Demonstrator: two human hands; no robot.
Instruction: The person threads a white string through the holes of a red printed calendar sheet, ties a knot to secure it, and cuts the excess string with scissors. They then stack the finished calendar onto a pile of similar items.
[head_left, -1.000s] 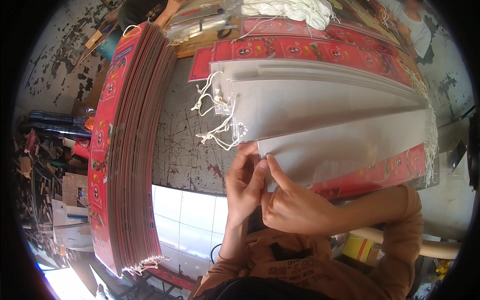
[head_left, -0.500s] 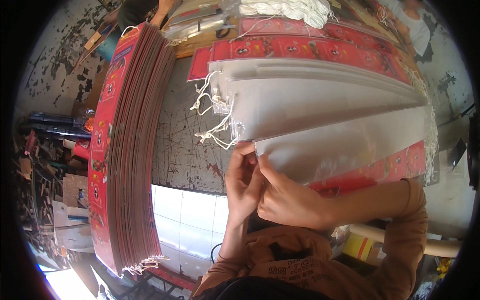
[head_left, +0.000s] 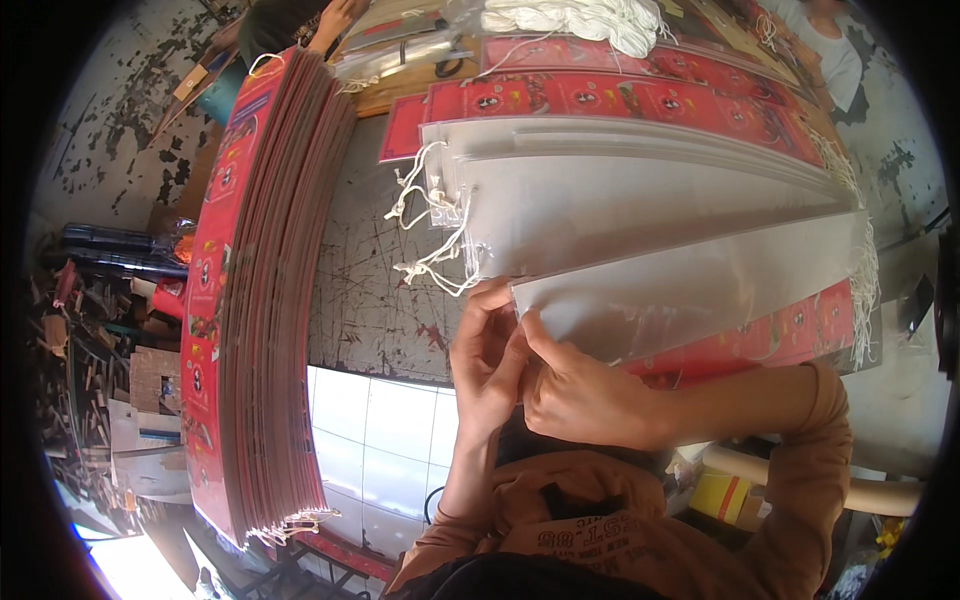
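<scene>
A long laminated strip (head_left: 690,285), grey side up, lies slanted across the near side of the work surface. Its left corner is between my two hands. My left hand (head_left: 487,345) is closed at that corner, thumb and fingers pressed together. From the right, my right hand (head_left: 580,395) pinches the same edge, its other fingers curled under. Any string at the fingertips is too hidden to make out. Just beyond lie more grey-backed strips (head_left: 640,205), fanned, with knotted white cords (head_left: 438,275) at their left ends. A red printed strip (head_left: 745,345) shows beneath the near one.
At left stands a tall stack of red printed strips (head_left: 270,290) on the scratched metal table (head_left: 370,290). Red strips (head_left: 600,97) and a white string bundle (head_left: 575,20) lie at the far side. Another person's hand (head_left: 335,22) is at the top; another person sits far right.
My hands keep their hold on the strip's corner with barely any shift. The whole view has moved slightly. The other person's hand at the top has moved a little.
</scene>
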